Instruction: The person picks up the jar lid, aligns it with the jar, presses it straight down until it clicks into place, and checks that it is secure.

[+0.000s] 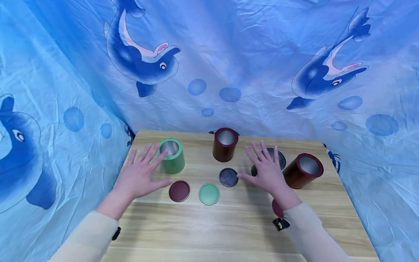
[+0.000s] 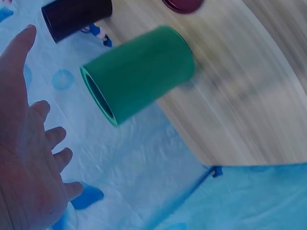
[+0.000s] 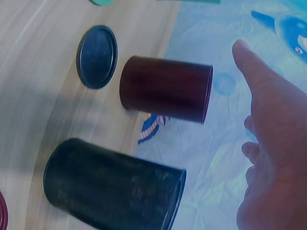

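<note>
Both arms wear pale cream long sleeves [image 1: 88, 236], with dark wrist straps [image 1: 280, 223] at the cuffs.

Green metal can [image 1: 171, 155] stands rear-left on the wooden table [image 1: 229, 233], maroon metal can [image 1: 224, 144] centre-rear. Three round lids lie in front: maroon lid [image 1: 179, 191], green lid [image 1: 209, 194], dark blue lid [image 1: 228, 177].

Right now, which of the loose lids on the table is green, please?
The green lid lying between the maroon lid and the dark blue lid.

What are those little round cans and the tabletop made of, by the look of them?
The green can and the maroon can look like metal tins: coloured matt walls outside, a dull silvery lining inside. The dark lid seems the same painted metal, though plastic is possible. The table shows pale streaked grain, so wood or a wood-print laminate.
</note>
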`<act>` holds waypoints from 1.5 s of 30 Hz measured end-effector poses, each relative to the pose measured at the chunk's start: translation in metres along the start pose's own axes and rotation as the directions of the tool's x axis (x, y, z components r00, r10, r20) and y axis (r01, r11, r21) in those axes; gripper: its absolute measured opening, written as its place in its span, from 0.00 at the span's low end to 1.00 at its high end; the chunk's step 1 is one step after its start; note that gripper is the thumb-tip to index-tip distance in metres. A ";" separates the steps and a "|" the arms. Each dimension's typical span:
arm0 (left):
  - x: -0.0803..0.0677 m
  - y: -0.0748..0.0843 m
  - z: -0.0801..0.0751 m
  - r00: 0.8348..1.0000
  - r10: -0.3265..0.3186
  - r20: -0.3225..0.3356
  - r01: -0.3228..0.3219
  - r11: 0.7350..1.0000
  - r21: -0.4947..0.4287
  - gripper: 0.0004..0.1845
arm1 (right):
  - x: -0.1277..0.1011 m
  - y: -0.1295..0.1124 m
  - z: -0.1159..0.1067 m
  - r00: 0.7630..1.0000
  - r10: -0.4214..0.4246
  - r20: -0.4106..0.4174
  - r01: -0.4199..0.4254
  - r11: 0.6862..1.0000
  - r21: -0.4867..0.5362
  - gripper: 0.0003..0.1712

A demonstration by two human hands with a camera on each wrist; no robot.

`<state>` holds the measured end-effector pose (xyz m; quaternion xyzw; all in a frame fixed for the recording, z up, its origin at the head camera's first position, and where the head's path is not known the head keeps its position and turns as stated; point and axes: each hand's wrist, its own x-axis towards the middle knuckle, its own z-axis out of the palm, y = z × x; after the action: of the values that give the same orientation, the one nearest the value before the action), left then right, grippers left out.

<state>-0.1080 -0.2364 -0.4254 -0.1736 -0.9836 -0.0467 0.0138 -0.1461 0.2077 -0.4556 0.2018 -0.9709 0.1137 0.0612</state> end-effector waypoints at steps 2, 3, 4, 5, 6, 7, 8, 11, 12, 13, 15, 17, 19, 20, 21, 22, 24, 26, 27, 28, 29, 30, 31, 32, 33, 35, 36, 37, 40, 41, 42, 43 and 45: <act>0.005 0.007 0.005 1.000 0.018 -0.001 -0.018 1.000 0.006 0.56 | 0.002 -0.004 0.002 1.000 -0.018 0.005 0.018 1.000 0.007 0.61; 0.008 0.010 0.008 1.000 0.029 0.004 -0.029 0.999 0.012 0.56 | 0.002 -0.005 0.003 1.000 -0.024 0.006 0.024 1.000 0.012 0.61; 0.010 0.014 0.011 0.999 0.040 0.007 -0.040 0.999 0.018 0.56 | 0.003 -0.006 0.005 0.999 -0.032 0.008 0.032 0.999 0.012 0.61; 0.012 0.017 0.014 0.999 0.051 0.010 -0.051 0.998 0.025 0.56 | 0.004 -0.008 0.007 0.999 -0.039 0.011 0.039 0.999 0.011 0.61; 0.014 0.020 0.016 0.998 0.061 0.014 -0.062 0.998 0.031 0.56 | 0.004 -0.009 0.009 0.999 -0.047 0.012 0.047 0.999 0.010 0.61; 0.015 0.023 0.018 0.997 0.072 0.016 -0.072 0.997 0.035 0.57 | 0.004 -0.011 0.010 0.998 -0.054 0.019 0.053 0.998 0.015 0.61; 0.015 0.025 0.021 0.996 0.083 0.015 -0.083 0.996 0.043 0.56 | 0.005 -0.012 0.012 0.998 -0.060 0.025 0.060 0.998 0.015 0.61; 0.015 0.031 0.027 0.994 0.109 0.021 -0.110 0.992 0.063 0.56 | 0.004 -0.017 0.019 0.996 -0.080 0.047 0.078 0.997 0.024 0.61; 0.015 0.033 0.029 0.993 0.115 0.020 -0.116 0.991 0.066 0.56 | 0.004 -0.018 0.021 0.995 -0.085 0.058 0.083 0.996 0.027 0.62; 0.014 0.035 0.031 0.992 0.121 0.019 -0.122 0.990 0.068 0.56 | 0.004 -0.019 0.023 0.994 -0.092 0.064 0.091 0.995 0.030 0.62; 0.013 0.038 0.036 0.992 0.128 0.022 -0.129 0.990 0.057 0.56 | 0.004 -0.021 0.027 0.991 -0.113 0.066 0.111 0.993 0.029 0.62; 0.013 0.042 0.040 0.991 0.135 0.016 -0.136 0.989 0.050 0.56 | 0.004 -0.022 0.031 0.989 -0.135 0.061 0.134 0.991 0.025 0.62; 0.013 0.046 0.045 0.989 0.145 0.012 -0.145 0.988 0.044 0.56 | 0.004 -0.024 0.035 0.986 -0.159 0.043 0.159 0.987 0.019 0.62; 0.014 0.048 0.047 0.988 0.151 0.010 -0.151 0.987 0.045 0.56 | 0.004 -0.024 0.037 0.985 -0.167 0.043 0.166 0.986 0.021 0.62; 0.014 0.050 0.050 0.988 0.157 0.009 -0.158 0.986 0.051 0.56 | 0.005 -0.025 0.038 0.984 -0.174 0.047 0.173 0.985 0.026 0.62; 0.014 0.052 0.053 0.987 0.163 0.010 -0.163 0.985 0.054 0.56 | 0.005 -0.026 0.040 0.982 -0.182 0.049 0.181 0.983 0.027 0.62; 0.015 0.056 0.058 0.985 0.172 0.013 -0.172 0.984 0.050 0.56 | 0.005 -0.028 0.043 0.979 -0.192 0.067 0.191 0.981 0.029 0.62; 0.016 0.060 0.064 0.984 0.178 0.017 -0.179 0.983 0.037 0.56 | 0.005 -0.030 0.045 0.976 -0.201 0.086 0.199 0.980 0.031 0.61; 0.016 0.061 0.067 0.983 0.182 0.017 -0.182 0.983 0.030 0.56 | 0.005 -0.030 0.047 0.975 -0.203 0.094 0.202 0.979 0.027 0.61; 0.017 0.063 0.070 0.982 0.188 0.016 -0.188 0.982 0.024 0.55 | 0.006 -0.031 0.048 0.974 -0.205 0.100 0.204 0.979 0.021 0.61; 0.017 0.064 0.073 0.981 0.194 0.015 -0.194 0.981 0.019 0.55 | 0.006 -0.031 0.050 0.973 -0.207 0.106 0.206 0.978 0.019 0.61; 0.018 0.065 0.076 0.980 0.198 0.017 -0.199 0.980 0.018 0.55 | 0.006 -0.031 0.051 0.971 -0.208 0.114 0.207 0.978 0.019 0.61; 0.018 0.067 0.079 0.979 0.202 0.021 -0.202 0.979 0.019 0.55 | 0.006 -0.031 0.053 0.970 -0.211 0.121 0.209 0.977 0.027 0.61; 0.019 0.068 0.082 0.978 0.206 0.022 -0.207 0.978 0.018 0.55 | 0.006 -0.032 0.055 0.968 -0.217 0.128 0.215 0.976 0.028 0.61; 0.019 0.069 0.085 0.978 0.209 0.026 -0.209 0.978 0.021 0.55 | 0.006 -0.032 0.058 0.965 -0.223 0.136 0.220 0.975 0.034 0.61; 0.019 0.070 0.090 0.977 0.208 0.039 -0.210 0.977 0.031 0.55 | 0.006 -0.033 0.062 0.959 -0.238 0.153 0.235 0.971 0.042 0.61; 0.019 0.071 0.092 0.978 0.205 0.049 -0.206 0.978 0.032 0.56 | 0.006 -0.033 0.065 0.956 -0.246 0.161 0.242 0.969 0.047 0.61; 0.019 0.072 0.095 0.978 0.201 0.056 -0.203 0.979 0.031 0.56 | 0.006 -0.034 0.067 0.953 -0.254 0.166 0.249 0.967 0.051 0.61; 0.019 0.074 0.104 0.980 0.182 0.086 -0.185 0.982 0.031 0.56 | 0.005 -0.035 0.075 0.945 -0.272 0.180 0.265 0.962 0.062 0.61; 0.018 0.074 0.108 0.980 0.176 0.095 -0.179 0.983 0.029 0.56 | 0.005 -0.035 0.077 0.943 -0.277 0.183 0.268 0.961 0.073 0.61; 0.018 0.075 0.111 0.980 0.171 0.103 -0.175 0.984 0.029 0.56 | 0.004 -0.035 0.080 0.941 -0.281 0.187 0.270 0.960 0.079 0.61; 0.018 0.075 0.115 0.980 0.166 0.111 -0.171 0.985 0.034 0.56 | 0.004 -0.035 0.083 0.940 -0.284 0.192 0.272 0.959 0.086 0.61; 0.018 0.076 0.123 0.979 0.157 0.126 -0.163 0.986 0.037 0.56 | 0.003 -0.035 0.089 0.935 -0.290 0.202 0.275 0.956 0.101 0.60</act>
<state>-0.1003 -0.1475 -0.5401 -0.2544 -0.9662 -0.0114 -0.0389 -0.1413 0.1540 -0.5339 0.3522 -0.9281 0.1157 -0.0354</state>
